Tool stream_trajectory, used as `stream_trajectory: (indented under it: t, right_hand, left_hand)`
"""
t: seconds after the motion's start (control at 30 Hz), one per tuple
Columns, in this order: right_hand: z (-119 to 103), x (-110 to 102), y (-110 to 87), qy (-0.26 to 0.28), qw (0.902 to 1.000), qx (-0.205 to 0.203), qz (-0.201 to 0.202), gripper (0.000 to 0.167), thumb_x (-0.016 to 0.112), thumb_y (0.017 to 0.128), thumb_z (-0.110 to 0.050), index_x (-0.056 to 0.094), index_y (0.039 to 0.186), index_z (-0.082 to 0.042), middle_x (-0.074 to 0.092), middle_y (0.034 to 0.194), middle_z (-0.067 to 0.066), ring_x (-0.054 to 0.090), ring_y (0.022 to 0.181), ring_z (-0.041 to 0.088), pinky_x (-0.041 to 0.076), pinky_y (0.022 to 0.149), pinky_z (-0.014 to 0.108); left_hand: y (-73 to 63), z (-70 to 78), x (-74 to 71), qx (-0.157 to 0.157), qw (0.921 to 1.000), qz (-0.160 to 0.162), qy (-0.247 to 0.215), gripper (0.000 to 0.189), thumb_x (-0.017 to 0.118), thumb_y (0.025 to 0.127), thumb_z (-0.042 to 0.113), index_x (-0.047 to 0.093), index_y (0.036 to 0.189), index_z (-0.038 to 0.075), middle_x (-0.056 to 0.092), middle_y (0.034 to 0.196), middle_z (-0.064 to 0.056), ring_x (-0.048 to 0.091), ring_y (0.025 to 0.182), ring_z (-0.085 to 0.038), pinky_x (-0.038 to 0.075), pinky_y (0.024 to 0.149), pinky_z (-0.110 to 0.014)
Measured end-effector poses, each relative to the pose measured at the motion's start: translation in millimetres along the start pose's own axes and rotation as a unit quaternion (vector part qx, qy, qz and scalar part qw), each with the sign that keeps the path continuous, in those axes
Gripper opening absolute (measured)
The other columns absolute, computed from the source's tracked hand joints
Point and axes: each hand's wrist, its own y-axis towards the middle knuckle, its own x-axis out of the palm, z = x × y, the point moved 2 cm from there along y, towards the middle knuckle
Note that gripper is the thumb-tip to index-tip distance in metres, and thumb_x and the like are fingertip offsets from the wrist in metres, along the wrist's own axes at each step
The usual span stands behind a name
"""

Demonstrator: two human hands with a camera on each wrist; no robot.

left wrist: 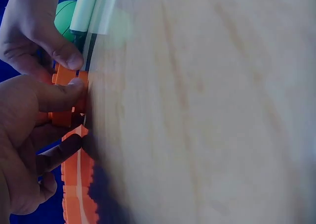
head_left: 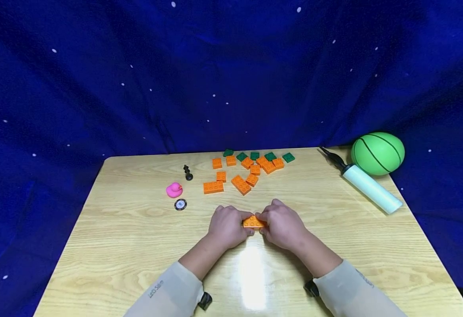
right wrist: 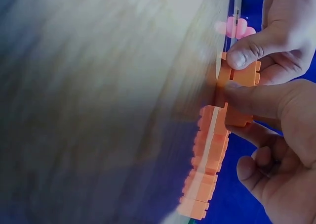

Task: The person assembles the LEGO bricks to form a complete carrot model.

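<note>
Near the middle of the table, both hands pinch a small stack of orange toy building bricks (head_left: 253,222) from opposite ends. My left hand (head_left: 227,224) holds its left end between thumb and fingers. From the other side, my right hand (head_left: 283,224) grips the right end the same way. In the left wrist view a long orange brick (left wrist: 62,105) sits over a lower orange piece (left wrist: 83,78), with the thumbs of both hands across them. The right wrist view shows the long brick (right wrist: 243,75) with its studs facing up, away from the table.
Several loose orange bricks (head_left: 241,185) and green bricks (head_left: 255,156) lie beyond the hands. A pink rubber duck (head_left: 174,190), a poker chip (head_left: 180,204) and a black chess piece (head_left: 188,172) are at left. A hand pump (head_left: 372,189) and green ball (head_left: 378,153) occupy the right.
</note>
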Motion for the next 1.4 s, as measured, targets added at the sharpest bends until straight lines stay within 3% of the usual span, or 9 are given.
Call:
stream_trajectory:
  t: [0.17,0.37,0.5,0.7,0.9,1.03,1.13,1.4]
  right_hand:
    - [1,4,-4.8,0.028,0.9994,0.008,-0.018,0.039,0.095,0.071,-0.015,0.082,0.107,-0.006,0.077,0.094,0.002,0.059,0.084,0.017,0.055,0.073,0.033]
    - [6,0,1.0,0.043,0.9977,0.03,-0.044,0.04,0.095,0.074,-0.019,0.082,0.11,-0.008,0.078,0.102,0.003,0.06,0.086,0.018,0.055,0.076,0.034]
    - [11,-5,2.8,0.042,0.9949,0.054,-0.075,0.04,0.094,0.076,-0.02,0.082,0.113,-0.011,0.078,0.108,0.002,0.059,0.087,0.019,0.054,0.078,0.036]
    - [14,-6,5.3,0.029,0.9944,0.064,-0.079,0.042,0.095,0.075,-0.023,0.081,0.114,-0.014,0.078,0.11,0.001,0.055,0.085,0.018,0.053,0.077,0.036]
    - [12,-5,4.8,0.023,0.9957,0.051,-0.074,0.043,0.094,0.076,-0.025,0.081,0.114,-0.014,0.078,0.108,0.002,0.053,0.082,0.018,0.051,0.074,0.035]
    - [12,-3,6.2,0.029,0.9956,0.05,-0.074,0.045,0.094,0.076,-0.025,0.08,0.117,-0.013,0.077,0.111,0.003,0.063,0.093,0.022,0.052,0.093,0.042]
    - [13,-2,6.6,0.038,0.9945,0.058,-0.078,0.047,0.093,0.077,-0.026,0.079,0.119,-0.013,0.077,0.114,0.003,0.065,0.099,0.021,0.049,0.1,0.043]
    - [20,-3,7.3,0.1,0.9897,0.065,-0.079,0.049,0.094,0.077,-0.028,0.078,0.121,-0.013,0.076,0.113,0.001,0.057,0.091,0.015,0.052,0.084,0.037]
  left_hand:
    - [-3.8,2.1,3.3,0.002,0.9999,-0.013,0.006,0.046,0.087,0.079,0.049,0.079,0.121,0.032,0.079,0.099,0.01,0.067,0.093,-0.016,0.043,0.079,-0.035]
    - [2.5,-2.4,-1.8,0.007,0.9996,-0.028,-0.007,0.047,0.087,0.081,0.05,0.078,0.123,0.032,0.078,0.104,0.009,0.066,0.095,-0.016,0.047,0.082,-0.037]
    - [5.2,-5.7,-1.8,0.002,0.9976,-0.046,-0.052,0.05,0.088,0.08,0.05,0.077,0.125,0.032,0.077,0.11,0.009,0.064,0.102,-0.018,0.05,0.088,-0.04]
    - [6.8,-12.3,-1.0,-0.013,0.991,-0.064,-0.117,0.054,0.088,0.079,0.052,0.076,0.127,0.03,0.074,0.119,0.01,0.061,0.111,-0.019,0.051,0.096,-0.04]
    - [1.7,-18.9,0.3,-0.018,0.9897,-0.043,-0.135,0.049,0.087,0.081,0.049,0.077,0.124,0.027,0.074,0.119,0.011,0.059,0.105,-0.016,0.05,0.092,-0.037]
    - [-0.3,-24.0,0.8,-0.024,0.9892,-0.033,-0.141,0.046,0.086,0.083,0.048,0.078,0.122,0.026,0.074,0.12,0.01,0.059,0.108,-0.017,0.049,0.096,-0.038]
    - [-0.7,-25.6,0.5,-0.019,0.9885,-0.03,-0.147,0.045,0.086,0.084,0.048,0.078,0.122,0.025,0.073,0.118,0.009,0.059,0.109,-0.018,0.049,0.097,-0.038]
    - [-0.2,-28.6,4.1,-0.015,0.9856,-0.025,-0.167,0.045,0.087,0.084,0.043,0.078,0.122,0.021,0.073,0.116,0.006,0.059,0.11,-0.02,0.049,0.099,-0.039]
